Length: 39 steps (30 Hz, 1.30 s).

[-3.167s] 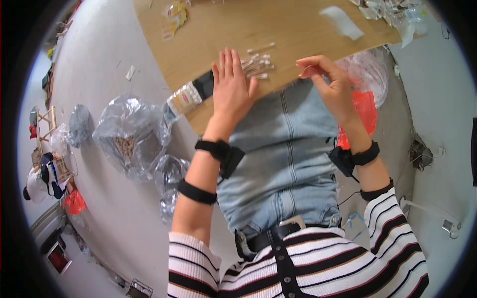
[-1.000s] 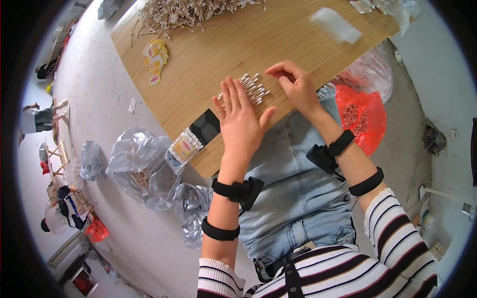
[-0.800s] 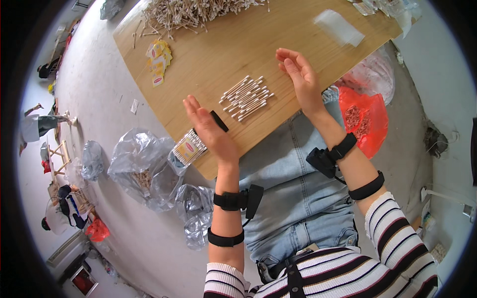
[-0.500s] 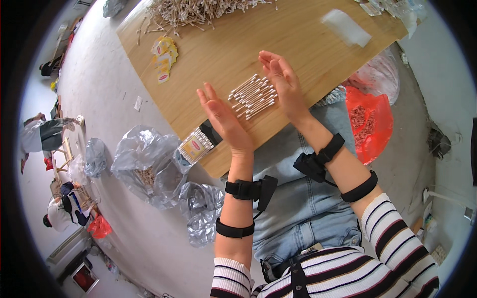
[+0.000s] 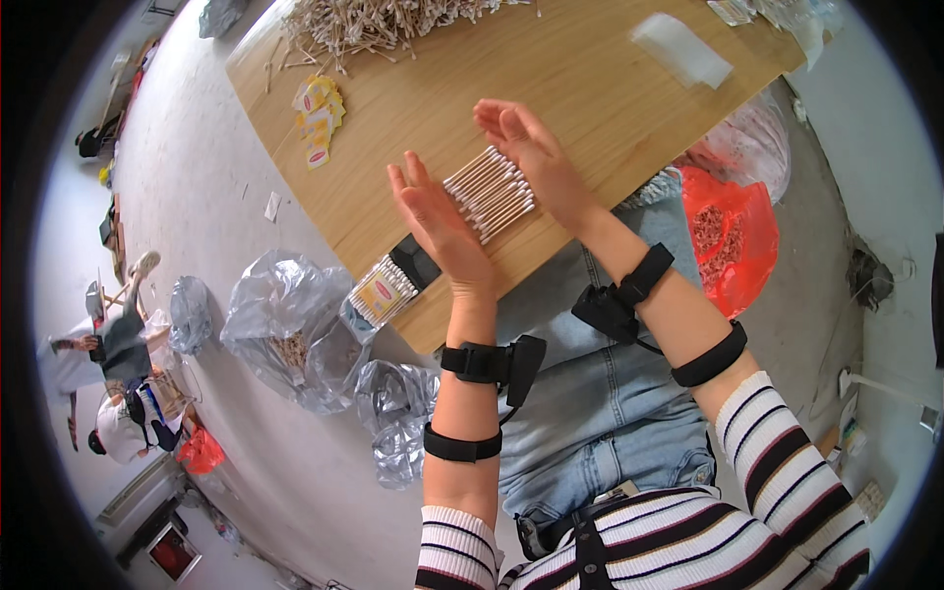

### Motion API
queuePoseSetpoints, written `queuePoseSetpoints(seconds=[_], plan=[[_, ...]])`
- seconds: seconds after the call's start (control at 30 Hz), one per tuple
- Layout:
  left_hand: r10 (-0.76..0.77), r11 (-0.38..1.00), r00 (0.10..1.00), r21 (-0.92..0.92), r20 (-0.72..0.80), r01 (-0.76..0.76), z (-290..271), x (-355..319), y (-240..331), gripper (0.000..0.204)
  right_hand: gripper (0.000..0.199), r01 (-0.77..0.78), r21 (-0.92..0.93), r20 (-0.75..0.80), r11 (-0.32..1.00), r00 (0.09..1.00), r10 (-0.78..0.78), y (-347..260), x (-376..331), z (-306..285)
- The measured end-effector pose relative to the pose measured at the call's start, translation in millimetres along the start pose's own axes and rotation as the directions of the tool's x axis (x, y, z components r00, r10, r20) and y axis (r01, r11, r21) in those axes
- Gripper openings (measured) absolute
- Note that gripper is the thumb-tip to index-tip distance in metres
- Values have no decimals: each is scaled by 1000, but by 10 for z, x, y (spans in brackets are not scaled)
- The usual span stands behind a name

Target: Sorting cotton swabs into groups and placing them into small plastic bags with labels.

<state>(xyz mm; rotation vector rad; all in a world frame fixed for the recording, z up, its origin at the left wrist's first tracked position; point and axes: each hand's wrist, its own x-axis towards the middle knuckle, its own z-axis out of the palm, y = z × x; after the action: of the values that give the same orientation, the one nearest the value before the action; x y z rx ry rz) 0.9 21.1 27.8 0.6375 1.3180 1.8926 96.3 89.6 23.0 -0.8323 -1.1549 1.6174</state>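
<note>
A flat batch of cotton swabs (image 5: 489, 194) lies side by side on the wooden table (image 5: 383, 128), its white tips roughly lined up. My left hand (image 5: 440, 224) stands on edge against the left ends, fingers stretched out. At the opposite ends my right hand (image 5: 539, 162) is also on edge with its palm turned inward, fingers extended. The swabs sit between both palms, not gripped. Beside my left wrist, at the table's near left edge, is a pack of cotton swabs (image 5: 383, 290) with a yellow label, next to a black block (image 5: 416, 261).
A big heap of loose swabs (image 5: 364, 29) covers the far left of the table. Yellow labels (image 5: 320, 113) lie below it; clear plastic sleeves (image 5: 683, 49) are far right. A red bag (image 5: 726, 241) and grey plastic bags (image 5: 290, 324) flank the table. Two people are at left.
My right hand has moved left toward my left hand, and the swabs between them are now more compact and evenly lined up. A person in the background has shifted.
</note>
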Motion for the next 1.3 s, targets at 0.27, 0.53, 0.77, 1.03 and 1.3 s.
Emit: queuePoseSetpoints(seconds=[0.27,0.53,0.77,1.03,1.3], plan=[[12,999,998,-32,-64,-14,-25,-244,-27,78,64,71,8,-102,997,992,-70,-26,-287,-91],[33,999,998,-7,-55,-33,43,-304,-28,76,64,56,56,-113,997,992,-50,-12,-344,-52],[112,979,993,166,29,-116,55,-277,-37,77,58,11,92,-62,996,998,-5,21,-312,8],[-52,-71,831,828,554,-557,-102,-366,-43,102,34,202,-528,-6,825,970,-242,-98,-175,-430],[-32,-47,827,826,561,-562,-95,-356,-73,104,27,309,-580,126,753,948,-292,-93,-242,-537]])
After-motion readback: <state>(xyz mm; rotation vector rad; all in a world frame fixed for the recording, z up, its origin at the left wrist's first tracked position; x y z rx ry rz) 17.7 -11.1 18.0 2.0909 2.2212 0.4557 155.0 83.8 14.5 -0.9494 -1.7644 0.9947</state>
